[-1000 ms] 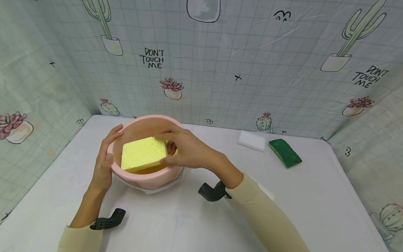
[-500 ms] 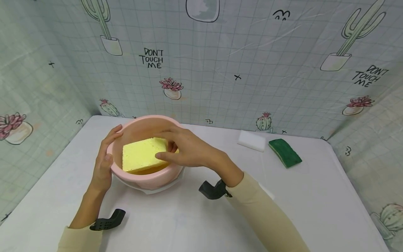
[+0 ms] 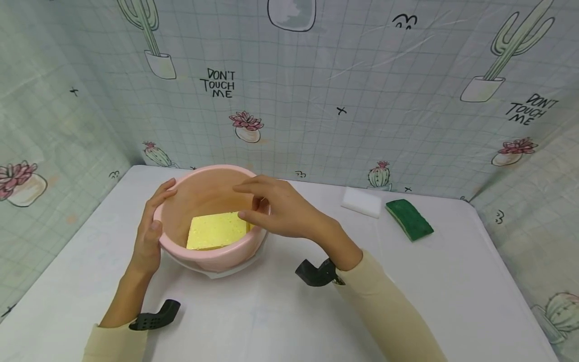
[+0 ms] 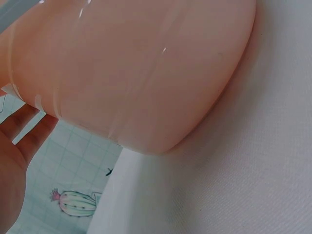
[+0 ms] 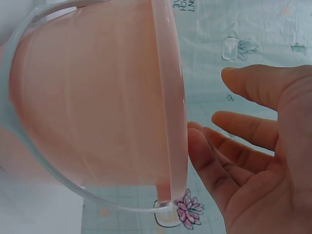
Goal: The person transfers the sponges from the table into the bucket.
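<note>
A pink bucket point(image 3: 212, 259) stands at the left of the table, its pale handle point(image 5: 53, 173) hanging down outside the wall. My left hand point(image 3: 151, 229) holds its left side, with fingertips and thumb at the rim; in the left wrist view two fingers point(image 4: 36, 136) reach along the outer wall. Inside lies a yellow sponge point(image 3: 216, 231), with a bit of another yellow thing showing at its right. My right hand point(image 3: 282, 208) hovers over the right rim, fingers loosely bent and thumb apart, holding nothing in the right wrist view.
Toward the back right of the white table point(image 3: 280, 311) lie a white sponge block point(image 3: 362, 202) and a green scouring sponge point(image 3: 409, 219). A cactus-printed sheet point(image 3: 307, 100) hangs behind and along both sides.
My right hand has let go of the yellow sponge and moved a little right and up. The sponge has dropped lower into the bucket. My left hand stays on the rim.
</note>
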`<state>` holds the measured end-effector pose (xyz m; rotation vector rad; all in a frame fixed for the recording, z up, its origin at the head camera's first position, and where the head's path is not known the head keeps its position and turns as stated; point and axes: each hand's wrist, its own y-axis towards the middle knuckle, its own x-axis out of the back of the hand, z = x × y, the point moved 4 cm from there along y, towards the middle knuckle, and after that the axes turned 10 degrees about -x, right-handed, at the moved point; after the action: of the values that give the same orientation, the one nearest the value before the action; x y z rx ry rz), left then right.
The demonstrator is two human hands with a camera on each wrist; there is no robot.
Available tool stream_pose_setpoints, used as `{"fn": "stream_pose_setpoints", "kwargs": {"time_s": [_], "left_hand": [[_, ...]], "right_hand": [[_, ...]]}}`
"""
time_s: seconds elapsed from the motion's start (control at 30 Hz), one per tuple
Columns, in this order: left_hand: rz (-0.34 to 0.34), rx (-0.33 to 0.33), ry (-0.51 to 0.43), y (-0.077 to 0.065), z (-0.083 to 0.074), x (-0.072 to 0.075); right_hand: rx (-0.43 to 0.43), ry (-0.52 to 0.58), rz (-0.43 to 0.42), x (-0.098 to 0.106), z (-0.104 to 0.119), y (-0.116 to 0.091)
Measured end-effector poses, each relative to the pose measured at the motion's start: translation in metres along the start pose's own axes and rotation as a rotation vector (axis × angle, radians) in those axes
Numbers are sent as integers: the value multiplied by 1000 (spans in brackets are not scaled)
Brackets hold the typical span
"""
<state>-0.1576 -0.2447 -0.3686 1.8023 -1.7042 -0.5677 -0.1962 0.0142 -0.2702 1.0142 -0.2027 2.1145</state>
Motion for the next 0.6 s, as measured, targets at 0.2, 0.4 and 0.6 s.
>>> {"fn": "stream_pose_setpoints", "kwargs": {"time_s": [0.2, 0.4, 0.6], "left_hand": [[2, 6, 0, 0, -1, -1], [6, 9, 8, 0, -1, -2], [6, 17, 34, 0, -1, -1]], "right_hand": [[21, 90, -40, 6, -8, -11], [4, 102, -103, 20, -19, -28], [-63, 73, -148, 32, -34, -46]]}}
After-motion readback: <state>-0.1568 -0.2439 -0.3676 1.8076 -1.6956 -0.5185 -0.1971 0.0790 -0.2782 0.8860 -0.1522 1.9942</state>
